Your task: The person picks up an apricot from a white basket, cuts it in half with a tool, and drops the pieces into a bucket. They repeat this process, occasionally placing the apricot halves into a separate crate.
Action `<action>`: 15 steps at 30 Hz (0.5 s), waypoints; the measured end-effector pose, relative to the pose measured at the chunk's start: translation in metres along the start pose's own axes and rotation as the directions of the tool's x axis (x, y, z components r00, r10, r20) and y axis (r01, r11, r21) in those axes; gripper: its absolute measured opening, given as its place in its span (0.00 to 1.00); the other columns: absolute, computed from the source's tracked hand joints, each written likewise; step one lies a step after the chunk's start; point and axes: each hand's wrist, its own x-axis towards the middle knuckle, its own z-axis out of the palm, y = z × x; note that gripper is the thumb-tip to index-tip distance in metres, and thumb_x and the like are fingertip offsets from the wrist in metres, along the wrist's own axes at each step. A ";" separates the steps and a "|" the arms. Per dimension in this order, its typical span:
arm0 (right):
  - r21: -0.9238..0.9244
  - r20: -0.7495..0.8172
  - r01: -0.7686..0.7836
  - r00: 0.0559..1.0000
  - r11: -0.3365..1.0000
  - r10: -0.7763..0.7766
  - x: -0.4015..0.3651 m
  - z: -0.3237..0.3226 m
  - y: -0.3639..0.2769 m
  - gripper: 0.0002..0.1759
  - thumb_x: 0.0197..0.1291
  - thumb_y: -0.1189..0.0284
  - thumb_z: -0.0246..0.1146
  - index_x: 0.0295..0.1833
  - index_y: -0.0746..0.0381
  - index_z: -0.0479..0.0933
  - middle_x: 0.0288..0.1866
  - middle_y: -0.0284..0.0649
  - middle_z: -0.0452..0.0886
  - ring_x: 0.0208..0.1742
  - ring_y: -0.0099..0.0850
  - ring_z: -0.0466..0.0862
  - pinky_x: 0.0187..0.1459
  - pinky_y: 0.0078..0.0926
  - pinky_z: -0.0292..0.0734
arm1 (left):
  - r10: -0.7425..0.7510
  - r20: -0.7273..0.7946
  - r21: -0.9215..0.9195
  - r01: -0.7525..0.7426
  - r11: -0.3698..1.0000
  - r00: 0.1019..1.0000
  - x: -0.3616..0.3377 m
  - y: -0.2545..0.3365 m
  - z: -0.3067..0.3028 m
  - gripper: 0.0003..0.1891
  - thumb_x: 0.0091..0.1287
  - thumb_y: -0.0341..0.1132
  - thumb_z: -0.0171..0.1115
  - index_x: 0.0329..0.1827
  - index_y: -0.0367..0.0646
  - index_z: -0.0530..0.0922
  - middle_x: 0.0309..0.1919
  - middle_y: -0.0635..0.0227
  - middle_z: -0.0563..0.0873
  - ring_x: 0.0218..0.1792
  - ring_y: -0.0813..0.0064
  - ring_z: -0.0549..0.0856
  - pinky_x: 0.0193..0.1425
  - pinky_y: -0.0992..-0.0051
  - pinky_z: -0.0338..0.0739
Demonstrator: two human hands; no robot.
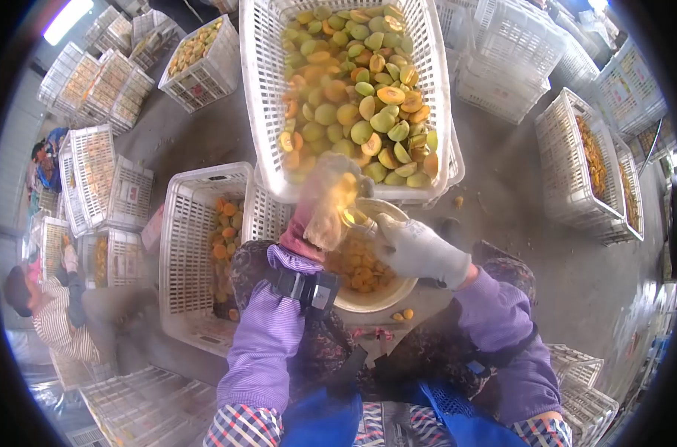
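My left hand [326, 212], in a dirty, blurred glove, is closed around a yellow-orange apricot [346, 191] over the near rim of the large crate. To its right, my right hand [420, 249] wears a pale grey glove, its fingers curled and reaching toward the fruit. A small pale, shiny shape lies between the hands, too blurred to name. Under both hands stands a round cream basin [387, 300] with orange apricot pieces [361, 272] in it. In front, a white crate [258, 97] holds many green and orange apricots [368, 104], several of them cut in half.
A lower white crate [176, 261] with orange fruit stands left of my knees. Fruit-filled crates [577, 175] stand at the right, with stacked crates [502, 82] behind. Another person [59, 316] sits at the far left. Loose fruit pieces [403, 315] lie below the basin.
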 end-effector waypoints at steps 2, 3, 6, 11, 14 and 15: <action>-0.154 -0.026 0.000 1.000 0.988 -0.004 -0.006 0.000 0.004 0.14 0.60 0.68 0.58 0.49 0.63 0.73 0.25 0.45 0.81 0.29 0.46 0.84 0.32 0.42 0.79 | -0.200 0.037 -0.570 0.185 0.801 0.979 0.003 0.008 -0.003 0.13 0.73 0.40 0.53 0.54 0.42 0.73 0.45 0.63 0.81 0.47 0.66 0.83 0.53 0.70 0.81; -0.245 0.034 -0.023 0.999 0.969 0.032 -0.009 0.001 0.006 0.13 0.60 0.68 0.58 0.49 0.62 0.73 0.25 0.43 0.82 0.29 0.45 0.85 0.30 0.41 0.79 | -0.166 0.010 -0.608 0.138 0.782 0.986 0.003 0.010 -0.006 0.14 0.73 0.41 0.52 0.54 0.42 0.74 0.45 0.63 0.81 0.47 0.65 0.83 0.53 0.69 0.81; -0.428 0.127 -0.065 0.983 0.902 0.131 -0.014 0.001 0.008 0.12 0.60 0.68 0.58 0.47 0.61 0.73 0.24 0.41 0.82 0.28 0.43 0.85 0.27 0.41 0.77 | -0.045 -0.161 -0.402 -0.024 0.915 0.986 -0.007 0.021 -0.028 0.16 0.72 0.43 0.53 0.53 0.40 0.74 0.45 0.62 0.83 0.45 0.62 0.84 0.54 0.67 0.80; -0.466 0.154 -0.072 0.975 0.882 0.161 -0.026 0.001 0.011 0.11 0.59 0.66 0.59 0.43 0.60 0.73 0.22 0.42 0.81 0.26 0.44 0.84 0.26 0.43 0.76 | 0.188 -0.353 0.604 0.070 0.794 0.916 -0.045 0.086 -0.077 0.16 0.65 0.38 0.62 0.50 0.37 0.77 0.44 0.61 0.83 0.47 0.64 0.82 0.56 0.67 0.77; -0.473 0.079 -0.020 0.995 0.881 0.064 -0.029 -0.003 0.004 0.12 0.60 0.65 0.58 0.44 0.61 0.72 0.21 0.41 0.80 0.24 0.44 0.84 0.26 0.43 0.76 | 0.033 -0.446 0.609 0.276 0.744 0.895 -0.060 0.093 -0.113 0.18 0.65 0.38 0.62 0.52 0.35 0.78 0.46 0.59 0.83 0.48 0.62 0.82 0.56 0.66 0.76; -0.472 0.068 -0.031 0.995 0.881 0.071 -0.027 -0.005 0.002 0.12 0.61 0.64 0.58 0.44 0.61 0.72 0.20 0.41 0.80 0.24 0.44 0.84 0.25 0.43 0.75 | 0.092 -0.330 0.834 0.244 0.495 0.939 -0.059 0.094 -0.120 0.18 0.64 0.39 0.62 0.53 0.36 0.79 0.48 0.57 0.83 0.50 0.59 0.82 0.57 0.65 0.75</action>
